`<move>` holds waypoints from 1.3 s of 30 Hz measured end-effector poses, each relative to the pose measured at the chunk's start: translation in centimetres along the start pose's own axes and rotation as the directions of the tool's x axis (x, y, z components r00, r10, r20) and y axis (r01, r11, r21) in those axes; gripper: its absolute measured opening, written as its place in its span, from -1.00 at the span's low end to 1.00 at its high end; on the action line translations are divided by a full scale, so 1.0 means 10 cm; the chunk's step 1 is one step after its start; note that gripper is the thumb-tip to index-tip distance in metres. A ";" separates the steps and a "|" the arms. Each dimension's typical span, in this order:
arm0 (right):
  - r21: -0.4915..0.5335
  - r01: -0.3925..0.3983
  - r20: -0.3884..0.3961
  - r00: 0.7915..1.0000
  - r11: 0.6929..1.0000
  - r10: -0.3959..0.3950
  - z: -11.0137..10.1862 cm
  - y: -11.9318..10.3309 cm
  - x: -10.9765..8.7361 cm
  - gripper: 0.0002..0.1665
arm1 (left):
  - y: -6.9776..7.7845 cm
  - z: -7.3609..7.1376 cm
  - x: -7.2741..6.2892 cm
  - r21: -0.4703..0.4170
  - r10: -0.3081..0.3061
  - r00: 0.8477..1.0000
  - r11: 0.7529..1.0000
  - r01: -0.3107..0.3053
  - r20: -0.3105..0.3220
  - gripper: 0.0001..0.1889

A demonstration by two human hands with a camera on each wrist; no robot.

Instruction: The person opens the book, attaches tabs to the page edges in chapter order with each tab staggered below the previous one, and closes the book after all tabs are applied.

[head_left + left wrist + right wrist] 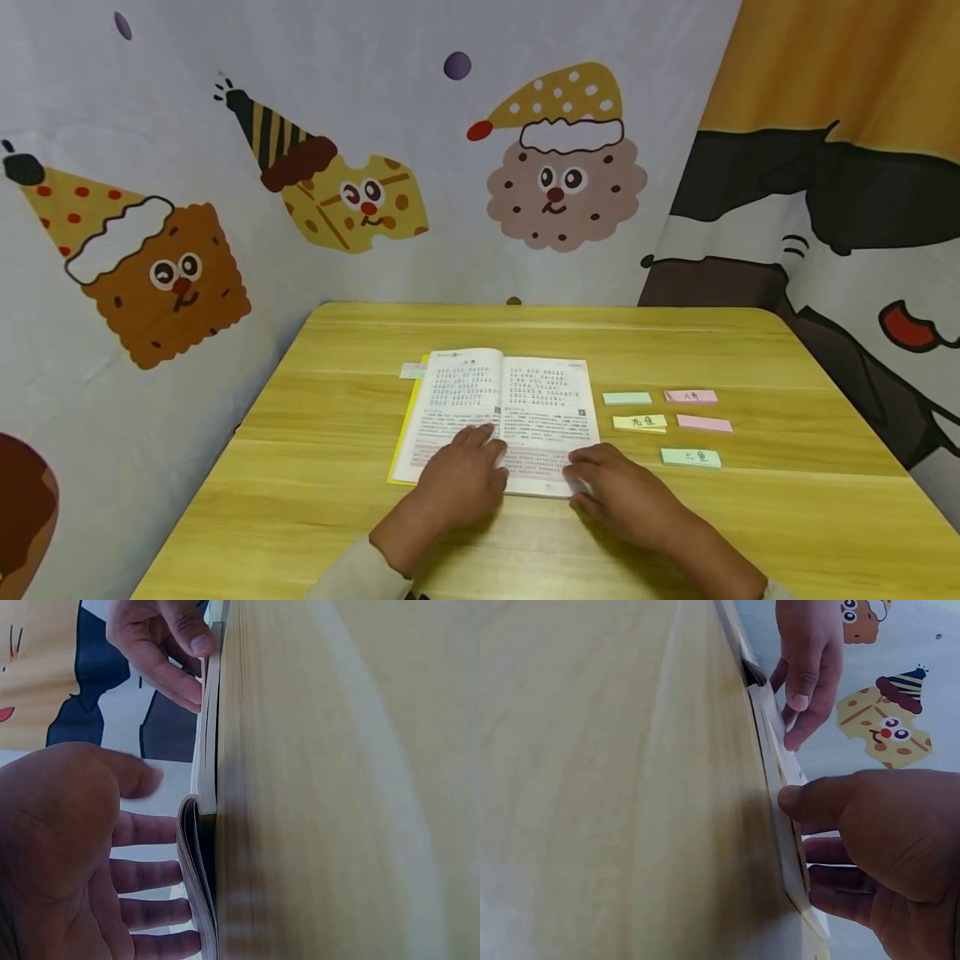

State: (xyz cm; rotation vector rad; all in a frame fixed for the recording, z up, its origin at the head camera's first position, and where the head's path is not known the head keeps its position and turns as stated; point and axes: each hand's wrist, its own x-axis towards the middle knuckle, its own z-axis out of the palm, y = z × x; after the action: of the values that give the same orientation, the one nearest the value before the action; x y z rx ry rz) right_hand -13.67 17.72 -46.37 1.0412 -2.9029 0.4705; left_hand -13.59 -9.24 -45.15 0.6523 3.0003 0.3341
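Note:
An open book with printed pages and a yellow cover edge lies on the wooden table. My left hand rests palm down on the lower left page beside the spine, its fingers straight against the paper in the left wrist view. On the lower right corner of the right page, my right hand touches the paper with its fingers. Its thumb lies against the bottom edge of the pages in the right wrist view. A pale paper tab sticks out past the book's upper left side.
Right of the book lie two green slips, including an upper one and a lower one. Two pink slips, one upper and one lower, and a yellow slip lie among them. Several slips bear handwriting. A cartoon-printed cloth hangs behind the table.

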 end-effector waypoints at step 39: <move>-0.126 0.080 -0.374 0.919 0.989 -0.122 -0.13 -0.03 0.10 -0.02 | 0.00 0.02 0.08 -0.142 -0.111 0.989 0.985 0.097 -0.096 -0.49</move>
State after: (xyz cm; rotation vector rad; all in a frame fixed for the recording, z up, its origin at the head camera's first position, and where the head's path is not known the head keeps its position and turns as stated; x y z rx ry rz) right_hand -14.37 17.22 -44.89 0.9552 -2.4901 0.4473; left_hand -14.27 -8.84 -45.38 0.4778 3.0587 0.5792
